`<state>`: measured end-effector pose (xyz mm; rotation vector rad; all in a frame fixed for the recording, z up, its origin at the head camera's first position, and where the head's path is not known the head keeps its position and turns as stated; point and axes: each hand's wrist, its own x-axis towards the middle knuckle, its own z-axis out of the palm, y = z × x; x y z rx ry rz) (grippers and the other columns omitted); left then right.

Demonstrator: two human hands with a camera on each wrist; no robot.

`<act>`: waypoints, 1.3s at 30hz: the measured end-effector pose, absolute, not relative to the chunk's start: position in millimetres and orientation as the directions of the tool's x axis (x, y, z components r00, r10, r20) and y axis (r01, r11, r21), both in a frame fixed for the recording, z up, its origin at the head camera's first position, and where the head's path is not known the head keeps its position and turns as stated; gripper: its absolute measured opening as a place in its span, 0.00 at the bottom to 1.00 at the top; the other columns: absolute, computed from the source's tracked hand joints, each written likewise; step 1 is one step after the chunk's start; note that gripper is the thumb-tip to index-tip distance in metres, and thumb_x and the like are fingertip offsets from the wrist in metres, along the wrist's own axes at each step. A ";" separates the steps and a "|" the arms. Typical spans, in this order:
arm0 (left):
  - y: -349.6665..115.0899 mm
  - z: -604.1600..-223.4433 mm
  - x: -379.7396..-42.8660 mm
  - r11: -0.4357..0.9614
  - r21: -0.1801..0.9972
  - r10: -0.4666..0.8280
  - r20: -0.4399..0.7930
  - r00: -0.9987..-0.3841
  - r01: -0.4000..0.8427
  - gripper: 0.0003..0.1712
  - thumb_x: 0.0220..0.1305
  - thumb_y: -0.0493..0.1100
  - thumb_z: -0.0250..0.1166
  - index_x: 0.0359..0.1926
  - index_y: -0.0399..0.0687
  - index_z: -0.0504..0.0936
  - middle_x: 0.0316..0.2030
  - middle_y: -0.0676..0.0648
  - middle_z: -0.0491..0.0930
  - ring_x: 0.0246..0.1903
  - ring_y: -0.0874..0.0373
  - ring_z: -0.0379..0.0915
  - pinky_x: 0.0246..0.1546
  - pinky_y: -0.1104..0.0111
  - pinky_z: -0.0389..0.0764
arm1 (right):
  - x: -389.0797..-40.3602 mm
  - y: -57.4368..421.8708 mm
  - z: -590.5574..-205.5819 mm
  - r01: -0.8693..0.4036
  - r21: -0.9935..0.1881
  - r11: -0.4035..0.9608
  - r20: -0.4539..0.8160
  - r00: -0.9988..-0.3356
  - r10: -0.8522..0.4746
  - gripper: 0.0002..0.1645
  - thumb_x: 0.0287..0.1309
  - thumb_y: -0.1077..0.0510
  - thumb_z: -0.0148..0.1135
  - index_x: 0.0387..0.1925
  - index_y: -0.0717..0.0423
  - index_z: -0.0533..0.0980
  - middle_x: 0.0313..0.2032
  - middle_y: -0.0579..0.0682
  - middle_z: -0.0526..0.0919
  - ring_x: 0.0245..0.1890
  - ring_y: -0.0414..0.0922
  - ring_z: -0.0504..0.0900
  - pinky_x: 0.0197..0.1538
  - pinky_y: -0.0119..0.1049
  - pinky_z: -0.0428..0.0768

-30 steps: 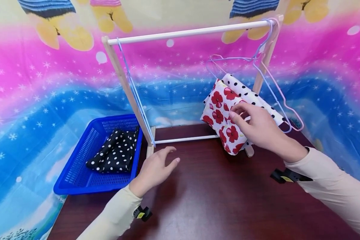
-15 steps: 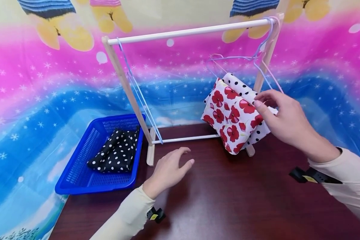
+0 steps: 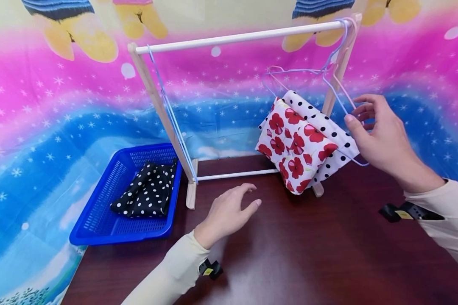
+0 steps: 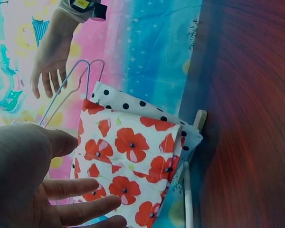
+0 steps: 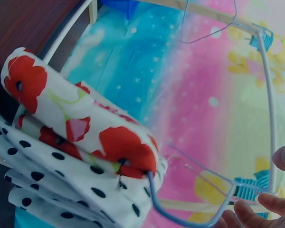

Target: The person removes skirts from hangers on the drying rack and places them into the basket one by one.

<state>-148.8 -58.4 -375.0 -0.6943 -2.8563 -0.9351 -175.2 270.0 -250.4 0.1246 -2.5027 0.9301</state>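
Note:
In the head view my right hand [image 3: 385, 137] is beside the right ends of two hangers, fingers loosely bent around nothing I can make out. A purple-blue hanger [image 3: 307, 70] carries a folded white cloth with red flowers [image 3: 295, 146]. Just behind it, a white cloth with black dots [image 3: 309, 109] hangs by the pink hanger [image 3: 342, 87]. The right wrist view has the fingers [image 5: 247, 214] close to the blue wire; contact cannot be told. My left hand [image 3: 227, 214] hovers over the table, fingers relaxed, in front of the flowered cloth.
A wooden rack with a white top bar [image 3: 233, 39] stands on the dark red table [image 3: 290, 254]. Another blue hanger [image 3: 155, 67] hangs bare at its left end. Left of the rack, a blue basket [image 3: 78, 231] holds a black cloth with white dots [image 3: 146, 192].
My right hand has left the flowered cloth, moving right and upward to the hanger ends. My left hand has drifted right. The bare left hanger has swung slightly.

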 end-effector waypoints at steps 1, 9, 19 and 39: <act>-56.9 -374.5 -149.0 0.713 0.550 0.401 0.189 -0.896 0.435 0.24 0.70 0.57 0.61 0.63 0.55 0.77 0.58 0.51 0.83 0.57 0.54 0.80 0.56 0.54 0.81 | -176.5 271.4 -250.8 -0.234 -0.596 0.768 0.447 -0.891 0.076 0.33 0.73 0.46 0.53 0.73 0.51 0.60 0.57 0.61 0.75 0.41 0.26 0.68 0.41 0.19 0.66; -47.5 -374.8 -147.9 0.720 0.528 0.426 0.176 -0.888 0.450 0.23 0.70 0.56 0.62 0.62 0.55 0.77 0.56 0.50 0.84 0.55 0.55 0.81 0.56 0.56 0.81 | -184.6 277.9 -257.1 -0.201 -0.592 0.781 0.421 -0.903 0.086 0.31 0.73 0.45 0.51 0.70 0.54 0.63 0.56 0.60 0.75 0.40 0.24 0.68 0.43 0.19 0.67; -39.8 -377.3 -146.7 0.732 0.504 0.443 0.160 -0.882 0.459 0.25 0.70 0.58 0.62 0.63 0.56 0.77 0.57 0.50 0.84 0.55 0.56 0.81 0.57 0.57 0.82 | -185.9 272.4 -258.3 -0.191 -0.586 0.788 0.387 -0.920 0.065 0.33 0.74 0.43 0.48 0.72 0.55 0.60 0.59 0.66 0.76 0.56 0.64 0.77 0.48 0.37 0.75; -24.2 -373.7 -147.8 0.713 0.541 0.453 0.130 -0.882 0.446 0.28 0.68 0.59 0.63 0.65 0.57 0.75 0.60 0.50 0.82 0.56 0.57 0.80 0.57 0.58 0.82 | -204.4 281.2 -255.4 -0.075 -0.900 0.430 0.073 -0.997 -0.023 0.27 0.77 0.37 0.36 0.50 0.53 0.71 0.19 0.39 0.68 0.15 0.37 0.62 0.18 0.34 0.64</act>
